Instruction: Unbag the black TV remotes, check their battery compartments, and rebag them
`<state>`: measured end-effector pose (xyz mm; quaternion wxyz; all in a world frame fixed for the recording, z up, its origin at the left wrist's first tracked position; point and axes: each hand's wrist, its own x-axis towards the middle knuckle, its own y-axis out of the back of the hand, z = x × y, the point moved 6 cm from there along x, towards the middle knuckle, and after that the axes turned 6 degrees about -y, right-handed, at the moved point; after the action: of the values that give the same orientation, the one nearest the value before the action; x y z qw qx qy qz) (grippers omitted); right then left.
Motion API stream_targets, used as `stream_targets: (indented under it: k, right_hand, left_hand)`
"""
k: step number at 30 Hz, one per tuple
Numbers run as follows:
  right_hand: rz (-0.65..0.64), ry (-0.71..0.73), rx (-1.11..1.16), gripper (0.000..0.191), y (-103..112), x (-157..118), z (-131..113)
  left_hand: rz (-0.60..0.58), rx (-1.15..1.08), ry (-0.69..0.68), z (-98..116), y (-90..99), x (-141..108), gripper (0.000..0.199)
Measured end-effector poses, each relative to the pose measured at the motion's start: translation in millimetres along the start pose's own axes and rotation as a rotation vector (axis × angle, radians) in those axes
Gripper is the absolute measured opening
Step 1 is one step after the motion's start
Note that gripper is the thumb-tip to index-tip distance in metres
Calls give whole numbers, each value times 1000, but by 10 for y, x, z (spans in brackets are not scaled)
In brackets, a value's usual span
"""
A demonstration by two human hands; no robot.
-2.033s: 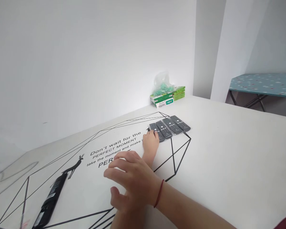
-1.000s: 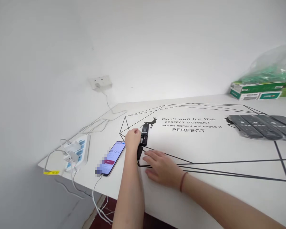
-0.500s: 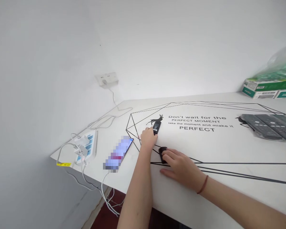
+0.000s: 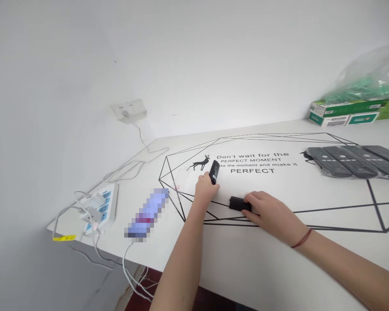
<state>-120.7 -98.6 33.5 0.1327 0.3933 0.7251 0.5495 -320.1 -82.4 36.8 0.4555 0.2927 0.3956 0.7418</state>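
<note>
My left hand (image 4: 206,188) is closed around the lower end of a black remote control (image 4: 215,169), which lies back side up with a white label showing. Its far end points away from me, and my palm hides the near part. To the right, my right hand (image 4: 262,206) pinches a small black battery cover (image 4: 237,203) by its right end, thumb below and fingers above. A little tab sticks out at the cover's left end. The cover is held low over the white table (image 4: 227,259), apart from the remote; whether it touches the tabletop I cannot tell.
Several remote controls in clear plastic (image 4: 350,162) lie at the right. Green-and-white boxes (image 4: 343,113) stand behind, with a plastic bag (image 4: 366,84) on top. A phone (image 4: 149,214) on a cable and a power strip (image 4: 105,207) with plugs are at left.
My right hand has moved right, away from the left hand, and turned the battery cover from upright in view to lying sideways. The left hand keeps the remote. The view has shifted right.
</note>
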Motion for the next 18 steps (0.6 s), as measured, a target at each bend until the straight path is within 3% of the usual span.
stream_targets:
  k: [3, 5, 8, 11, 14, 18]
  right_hand:
    - [33, -56, 1, 17, 61, -43, 128]
    - [40, -85, 18, 18, 100, -89, 244]
    - [22, -136, 58, 16, 182, -157, 423]
    - [13, -238, 111, 17, 301, -185, 570]
    - [47, -341, 206, 17, 402, -168, 653]
    - [205, -387, 349, 23, 464, -144, 667]
  left_hand:
    - [-24, -123, -34, 142, -127, -32, 27]
    - [-31, -299, -60, 278, -237, -71, 24]
    - [-59, -847, -5, 502, -466, -122, 32]
    - [-126, -1320, 158, 710, -726, -139, 41]
    - [-189, -1505, 236, 860, -874, -128, 52]
    - [-261, -1597, 244, 925, -903, -163, 53]
